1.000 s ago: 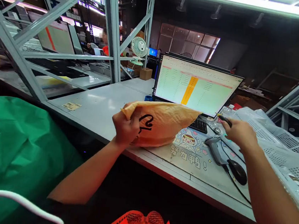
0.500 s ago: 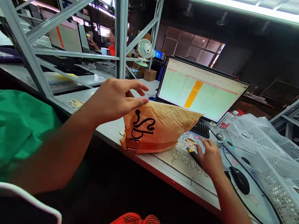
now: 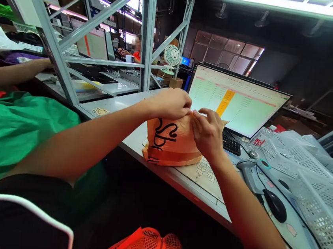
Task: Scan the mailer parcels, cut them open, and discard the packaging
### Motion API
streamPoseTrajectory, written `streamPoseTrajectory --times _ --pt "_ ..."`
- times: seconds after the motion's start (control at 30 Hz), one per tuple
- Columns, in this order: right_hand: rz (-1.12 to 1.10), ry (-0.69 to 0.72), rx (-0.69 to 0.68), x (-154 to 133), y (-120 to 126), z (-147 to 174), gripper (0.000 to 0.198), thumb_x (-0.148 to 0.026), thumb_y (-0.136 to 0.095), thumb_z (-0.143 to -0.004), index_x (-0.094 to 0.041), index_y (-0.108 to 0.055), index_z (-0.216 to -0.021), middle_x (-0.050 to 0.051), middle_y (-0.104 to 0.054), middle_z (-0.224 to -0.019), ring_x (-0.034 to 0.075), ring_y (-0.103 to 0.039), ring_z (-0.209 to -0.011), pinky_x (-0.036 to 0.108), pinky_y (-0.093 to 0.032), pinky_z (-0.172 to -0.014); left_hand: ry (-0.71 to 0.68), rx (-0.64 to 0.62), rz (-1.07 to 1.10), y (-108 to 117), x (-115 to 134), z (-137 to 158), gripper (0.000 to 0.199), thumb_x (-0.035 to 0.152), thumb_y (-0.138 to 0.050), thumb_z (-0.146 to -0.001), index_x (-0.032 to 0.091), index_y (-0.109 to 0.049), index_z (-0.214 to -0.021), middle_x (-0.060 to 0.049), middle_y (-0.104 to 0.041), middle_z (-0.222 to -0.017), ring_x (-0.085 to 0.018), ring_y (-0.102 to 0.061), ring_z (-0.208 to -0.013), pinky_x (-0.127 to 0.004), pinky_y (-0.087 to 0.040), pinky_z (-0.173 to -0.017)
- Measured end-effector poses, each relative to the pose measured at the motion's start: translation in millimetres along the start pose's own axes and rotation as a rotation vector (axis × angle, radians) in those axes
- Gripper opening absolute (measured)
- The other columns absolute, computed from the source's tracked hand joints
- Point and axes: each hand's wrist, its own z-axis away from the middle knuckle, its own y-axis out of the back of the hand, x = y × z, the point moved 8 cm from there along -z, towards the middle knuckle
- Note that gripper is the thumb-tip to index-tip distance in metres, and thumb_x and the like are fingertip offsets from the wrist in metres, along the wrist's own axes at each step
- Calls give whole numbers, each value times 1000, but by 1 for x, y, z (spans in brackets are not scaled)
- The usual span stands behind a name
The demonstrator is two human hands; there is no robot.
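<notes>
An orange plastic mailing bag [image 3: 171, 147] with black lettering stands on the desk in front of me. My left hand [image 3: 171, 103] is closed at its upper edge, fingers bent down onto the plastic. Close beside it, my right hand [image 3: 209, 133] pinches the same edge between thumb and fingers. The fingertips of both hands nearly meet at the top of the bag. What lies inside the bag is hidden. Under it shows part of a printed desk mat [image 3: 205, 176].
Behind the bag are a monitor [image 3: 246, 97] and a keyboard [image 3: 231, 144]. A handheld scanner [image 3: 250, 175], a mouse [image 3: 275, 205] and white perforated baskets [image 3: 318, 204] lie to the right. Metal shelf posts [image 3: 148, 39] rise at the left; another person's arm [image 3: 17, 71] reaches there.
Both hands have come together at the bag's top edge. My right hand has left the mat, and the yellow-and-black tool it held there is out of sight.
</notes>
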Motion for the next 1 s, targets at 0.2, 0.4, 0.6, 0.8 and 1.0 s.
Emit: streamPoseTrajectory --times 0.2,0.4,0.6,0.8,1.0 --pt "1 -21 -49 -7 2 0 22 -23 -48 -106 -19 -66 -117 14 -58 -113 28 -51 -104 47 -47 -93 43 7 195 -5 -9 -9 24 27 -58 -85 19 -76 -70 -9 -69 -70 -23 -63 -72 -33 -39 -65" --pt "101 -10 -183 -10 -10 0 32 -21 -42 -106 -17 -65 -128 15 -62 -106 30 -50 -100 47 -44 -90 130 10 275 -11 -15 -12 25 20 -56 -81 18 -61 -57 -6 -55 -60 -20 -53 -61 -35 -33 -60" --pt "-22 14 -220 -6 -7 1 47 -18 -54 -98 -16 -54 -145 13 -61 -137 31 -50 -119 47 -44 -103 34 -11 356 -11 -12 -12 24 25 -54 -83 19 -62 -62 -6 -59 -68 -20 -55 -67 -34 -37 -64" --pt "-99 -50 -224 12 -9 -10 14 -23 -57 -96 -23 -63 -109 9 -67 -110 28 -53 -104 45 -43 -95 70 7 424 -16 -10 -15 24 25 -54 -83 18 -63 -62 -6 -59 -67 -19 -55 -66 -32 -35 -60" --pt "-140 29 -240 0 -2 -20 6 -21 -58 -91 -23 -56 -85 8 -63 -99 26 -52 -96 41 -41 -86 151 101 213 -13 -15 -17 22 22 -58 -85 16 -75 -74 -10 -69 -75 -24 -63 -75 -33 -41 -67"
